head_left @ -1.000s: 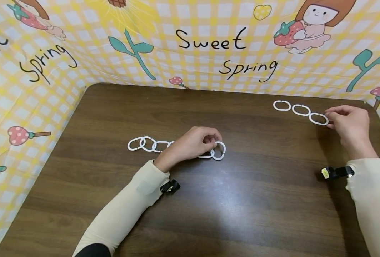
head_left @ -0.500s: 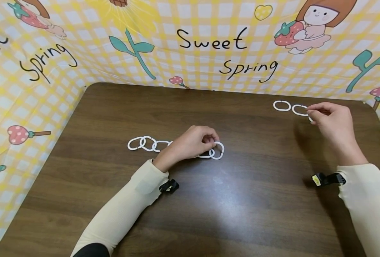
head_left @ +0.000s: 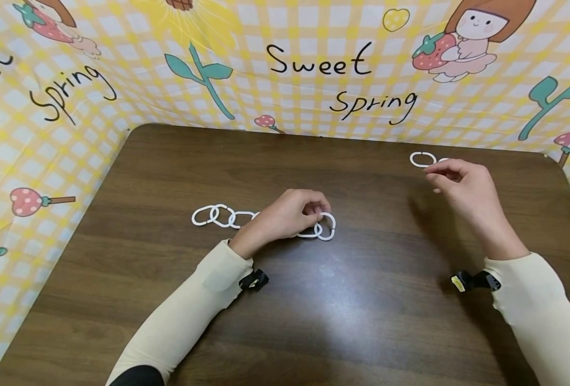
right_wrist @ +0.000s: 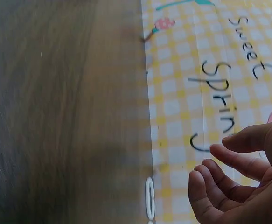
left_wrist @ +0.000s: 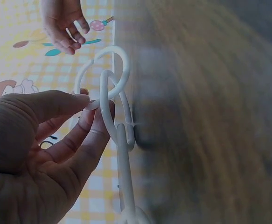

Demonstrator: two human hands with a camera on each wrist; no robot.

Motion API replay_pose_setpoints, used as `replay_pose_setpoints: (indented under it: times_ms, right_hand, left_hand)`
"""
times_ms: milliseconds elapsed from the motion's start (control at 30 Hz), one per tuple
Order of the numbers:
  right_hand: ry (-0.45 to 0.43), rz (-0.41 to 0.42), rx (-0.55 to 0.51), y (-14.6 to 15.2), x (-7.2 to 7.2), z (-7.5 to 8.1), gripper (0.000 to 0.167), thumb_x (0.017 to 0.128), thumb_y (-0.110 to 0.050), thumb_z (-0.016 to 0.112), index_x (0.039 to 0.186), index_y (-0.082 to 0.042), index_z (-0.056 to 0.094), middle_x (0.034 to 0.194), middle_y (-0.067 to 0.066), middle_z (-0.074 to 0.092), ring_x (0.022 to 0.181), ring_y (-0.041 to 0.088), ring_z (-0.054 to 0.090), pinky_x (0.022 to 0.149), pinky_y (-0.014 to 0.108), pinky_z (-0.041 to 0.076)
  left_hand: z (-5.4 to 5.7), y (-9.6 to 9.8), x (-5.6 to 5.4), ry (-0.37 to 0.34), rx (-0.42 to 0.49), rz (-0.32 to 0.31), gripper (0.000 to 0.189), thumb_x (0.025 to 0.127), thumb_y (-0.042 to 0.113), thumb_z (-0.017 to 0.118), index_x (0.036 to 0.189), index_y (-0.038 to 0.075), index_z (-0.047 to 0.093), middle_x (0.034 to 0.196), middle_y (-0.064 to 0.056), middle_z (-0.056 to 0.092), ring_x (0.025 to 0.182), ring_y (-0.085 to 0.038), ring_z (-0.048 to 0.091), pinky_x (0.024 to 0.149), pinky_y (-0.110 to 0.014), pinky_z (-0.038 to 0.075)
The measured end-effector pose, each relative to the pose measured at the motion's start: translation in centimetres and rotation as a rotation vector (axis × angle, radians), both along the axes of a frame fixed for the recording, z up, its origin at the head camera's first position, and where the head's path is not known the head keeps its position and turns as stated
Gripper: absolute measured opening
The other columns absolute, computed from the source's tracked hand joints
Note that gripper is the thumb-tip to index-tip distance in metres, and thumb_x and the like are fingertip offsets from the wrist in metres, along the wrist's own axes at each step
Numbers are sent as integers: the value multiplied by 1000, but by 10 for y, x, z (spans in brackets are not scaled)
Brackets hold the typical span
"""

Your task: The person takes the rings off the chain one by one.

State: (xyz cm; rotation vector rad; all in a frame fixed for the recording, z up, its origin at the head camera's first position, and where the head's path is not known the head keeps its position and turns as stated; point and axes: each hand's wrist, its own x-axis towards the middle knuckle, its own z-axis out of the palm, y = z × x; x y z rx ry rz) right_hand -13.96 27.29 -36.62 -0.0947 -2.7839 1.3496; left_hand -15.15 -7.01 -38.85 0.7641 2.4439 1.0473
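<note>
Brown table (head_left: 362,321) | left hand (head_left: 287,215): fingers pinch white link (left_wrist: 126,68) | right hand (head_left: 470,193): fingers loosely curved, empty

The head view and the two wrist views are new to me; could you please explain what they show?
There is no machine here, only a person's two bare hands. The head view looks forward and down from a head camera; each wrist view comes from a camera worn on that wrist. The left hand pinches the end link of a white chain over the brown table. A far link lies near the back edge, with another partly hidden by the right hand, which holds nothing visible. Behind hangs a yellow checked cloth.
</note>
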Motion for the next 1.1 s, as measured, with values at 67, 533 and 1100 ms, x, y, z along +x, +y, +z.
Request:
replay_pose_setpoints:
  times_ms: [67, 533, 1100]
  right_hand:
    - [1, 24, 16, -5, 2, 0, 19, 101, -15, 65, 113, -3, 74, 85, -32, 61, 72, -3, 61, 63, 15, 46]
    - [-8, 113, 50, -23, 10, -2, 23, 102, -16, 65, 115, -2, 75, 91, -27, 63, 75, -3, 60, 66, 16, 45]
    - [-7, 180, 86, -41, 20, -4, 18, 100, -16, 67, 111, -7, 78, 88, 0, 69, 76, 0, 59, 66, 18, 44]
  left_hand:
    - [0, 0, 0, 3, 0, 6, 13, 99, 5, 66, 105, 12, 75, 92, -2, 71, 87, -14, 63, 79, -25, 51]
    - [1, 0, 0, -14, -39, 50, 7, 98, 9, 71, 101, 9, 77, 88, -2, 73, 83, -11, 65, 77, -22, 51]
    - [2, -1, 3, -6, -14, 62, 16, 96, 2, 68, 105, 11, 77, 91, -3, 72, 85, -13, 64, 79, -23, 51]
